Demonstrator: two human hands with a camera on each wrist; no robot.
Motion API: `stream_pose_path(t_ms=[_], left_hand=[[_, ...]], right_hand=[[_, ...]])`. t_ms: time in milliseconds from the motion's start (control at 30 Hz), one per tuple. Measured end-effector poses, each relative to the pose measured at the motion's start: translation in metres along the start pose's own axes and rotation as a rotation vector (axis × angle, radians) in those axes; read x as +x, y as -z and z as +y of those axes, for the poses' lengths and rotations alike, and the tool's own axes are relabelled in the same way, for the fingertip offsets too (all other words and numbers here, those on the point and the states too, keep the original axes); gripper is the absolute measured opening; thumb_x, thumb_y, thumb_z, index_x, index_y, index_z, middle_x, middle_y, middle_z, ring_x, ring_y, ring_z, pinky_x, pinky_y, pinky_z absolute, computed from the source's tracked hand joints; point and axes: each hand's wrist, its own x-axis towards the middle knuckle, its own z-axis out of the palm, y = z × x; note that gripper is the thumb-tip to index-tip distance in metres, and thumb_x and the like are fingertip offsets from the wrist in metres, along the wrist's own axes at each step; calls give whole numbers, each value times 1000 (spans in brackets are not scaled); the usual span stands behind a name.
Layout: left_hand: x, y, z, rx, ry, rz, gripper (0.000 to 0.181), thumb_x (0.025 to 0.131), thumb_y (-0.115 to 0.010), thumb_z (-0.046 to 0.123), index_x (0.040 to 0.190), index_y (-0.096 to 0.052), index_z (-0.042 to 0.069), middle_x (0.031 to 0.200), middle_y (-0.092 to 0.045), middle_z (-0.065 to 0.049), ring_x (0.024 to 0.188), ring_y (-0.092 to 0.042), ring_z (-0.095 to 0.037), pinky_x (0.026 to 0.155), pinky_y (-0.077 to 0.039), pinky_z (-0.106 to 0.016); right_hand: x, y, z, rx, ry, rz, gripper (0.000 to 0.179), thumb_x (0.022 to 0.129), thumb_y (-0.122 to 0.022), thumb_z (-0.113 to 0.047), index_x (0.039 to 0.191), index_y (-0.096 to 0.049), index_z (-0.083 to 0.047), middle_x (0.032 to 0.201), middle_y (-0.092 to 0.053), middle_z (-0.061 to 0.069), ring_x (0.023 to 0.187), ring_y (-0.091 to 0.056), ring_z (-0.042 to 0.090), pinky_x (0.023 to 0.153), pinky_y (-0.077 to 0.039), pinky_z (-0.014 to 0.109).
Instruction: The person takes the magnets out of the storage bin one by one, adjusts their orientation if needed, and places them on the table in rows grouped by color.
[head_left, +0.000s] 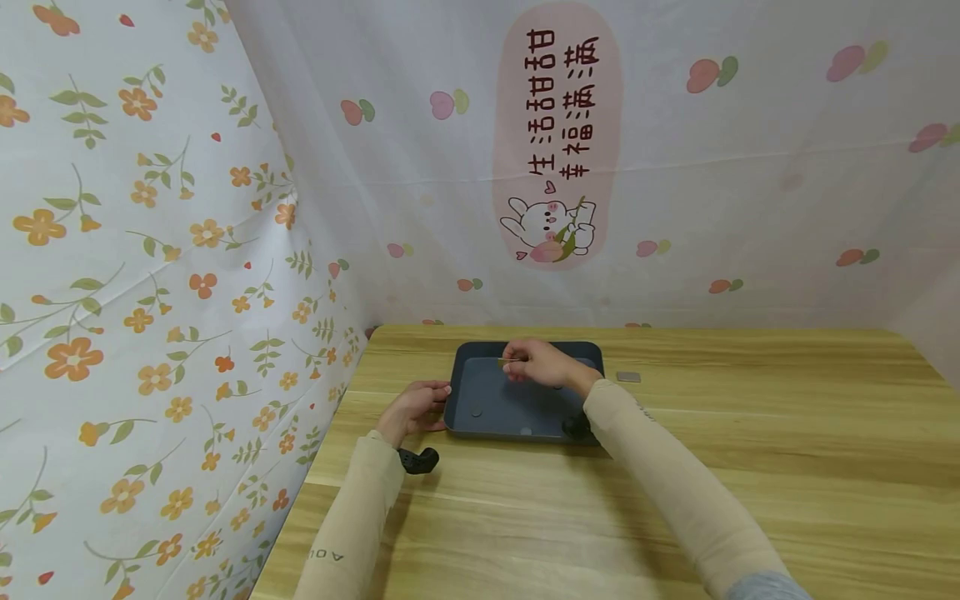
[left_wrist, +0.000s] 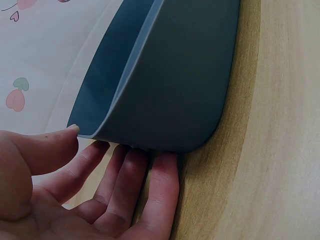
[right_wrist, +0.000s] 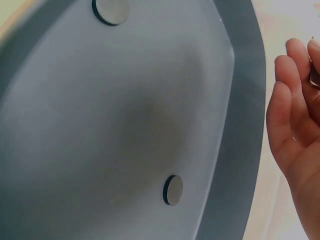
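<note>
A dark blue-grey tray (head_left: pixel 517 435) with raised walls lies on the wooden table. My left hand (head_left: pixel 415 408) is at its left end; in the left wrist view the thumb tip meets the rim and the other fingers (left_wrist: pixel 162 185) bear on the outside of the wall (left_wrist: pixel 175 80). Over the tray's far half, my right hand (head_left: pixel 543 363) pinches a small thin brownish piece (head_left: pixel 505 362), mostly hidden by the fingers. Small round discs sit on the tray floor: one disc (head_left: pixel 476 410) near left, others (right_wrist: pixel 173 191) in the right wrist view.
A small flat grey rectangle (head_left: pixel 628 377) lies on the table (head_left: pixel 750 433) just right of the tray. A patterned cloth (head_left: pixel 420 183) hangs behind the table, and a flowered one (head_left: pixel 165 292) on the left. Black devices (head_left: pixel 418 460) are on both wrists.
</note>
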Motion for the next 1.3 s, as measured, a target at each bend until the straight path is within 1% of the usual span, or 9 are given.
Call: stream_pose_path(t_ms=[67,300,467,700,800,933,1033,1167,1300], left_hand=[[-1,0,0,0,3,0,39,102,-47,19,140,-50,9,117,-62,-12,101,-59,-22,72,-53,-36],[-1,-1,0,-7,7,-6,38,102,-47,18,139,-50,9,112,-62,-10,97,-59,-20,73,-53,-36],[-1,-2,1,-18,16,-13,38,102,-47,18,139,-50,8,111,-62,-10,97,-58,-20,74,-52,-37],[-1,-2,0,-23,12,-9,38,102,-47,18,138,-50,7,110,-61,-10,96,-58,-21,73,-53,-37],[0,-2,0,-29,9,-6,37,102,-47,18,138,-51,8,109,-62,-10,96,-58,-20,72,-53,-37],[0,-1,1,-31,7,-4,37,102,-47,18,138,-51,8,109,-62,-9,96,-58,-20,72,-53,-37],[-1,-1,1,-38,10,-4,37,102,-47,18,138,-51,8,108,-62,-9,96,-58,-20,73,-53,-38],[-1,-1,0,-39,3,-12,38,102,-46,17,139,-50,7,108,-62,-9,96,-58,-20,74,-52,-38],[-1,-1,0,-32,-4,-23,38,103,-45,17,140,-49,6,109,-62,-9,97,-57,-20,75,-52,-38]], right_hand=[[0,0,0,30,-5,12,11,100,-53,-14,104,-57,-4,104,-64,26,97,-60,45,88,-48,54],[-3,1,1,89,-19,47,15,100,-53,-17,106,-57,-3,106,-62,30,97,-59,44,90,-47,56],[-9,4,-1,122,-22,75,17,100,-54,-17,108,-58,-2,104,-63,27,101,-58,48,92,-46,58],[-16,7,0,160,-32,129,19,99,-55,-19,110,-59,-4,102,-65,21,101,-58,47,91,-47,57],[-20,9,-1,165,-36,162,21,99,-56,-19,111,-59,-3,100,-66,17,98,-59,44,90,-48,55],[-25,12,0,164,-46,200,24,99,-56,-21,115,-60,-3,100,-67,12,91,-63,31,90,-48,53],[-28,15,3,174,-60,217,28,99,-57,-23,118,-59,-3,99,-67,9,93,-63,29,92,-48,53],[-33,19,6,201,-57,233,31,99,-56,-22,121,-58,0,102,-65,15,97,-62,34,91,-50,49],[-37,24,7,223,-45,267,30,99,-55,-21,119,-58,2,107,-63,25,90,-64,24,85,-54,36]])
